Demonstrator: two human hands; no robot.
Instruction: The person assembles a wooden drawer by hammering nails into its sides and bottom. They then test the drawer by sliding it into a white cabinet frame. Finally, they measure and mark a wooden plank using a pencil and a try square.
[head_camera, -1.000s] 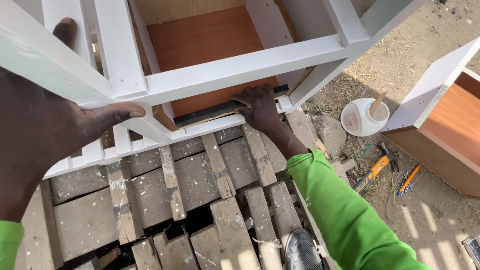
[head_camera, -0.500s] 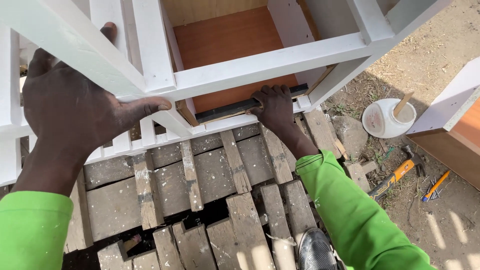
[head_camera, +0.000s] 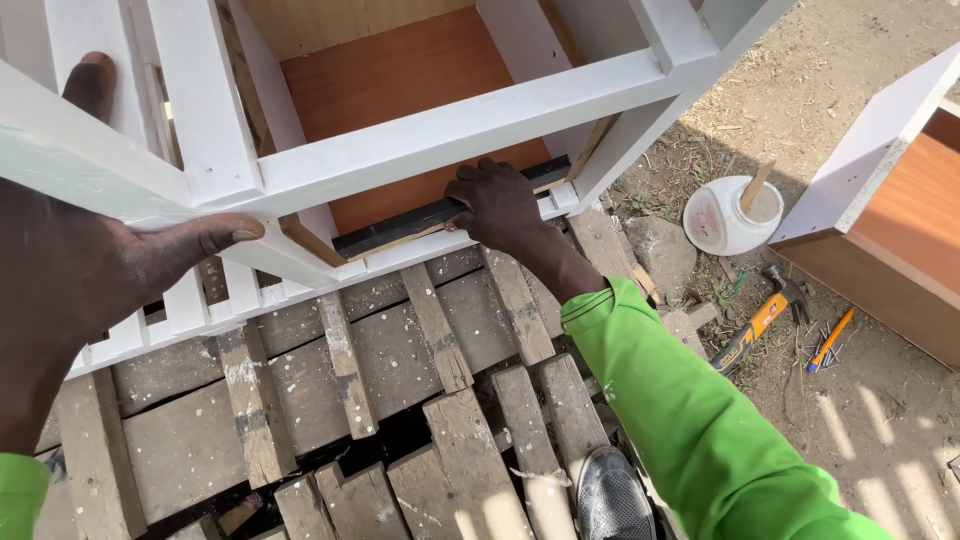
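The white wooden frame, with an orange-brown panel inside, stands on a rough platform of weathered planks outdoors, bare dirt ground to the right. The left hand is clenched around a white rail at the frame's near corner, thumb stretched along it; the right hand presses a dark strip at the frame's lower edge, fingers curled over it. Since half a second ago the view has closed in and the left hand fills more of the picture. On the ground: one white tub with one stick, one hammer, one orange pencil, and a second white cabinet.
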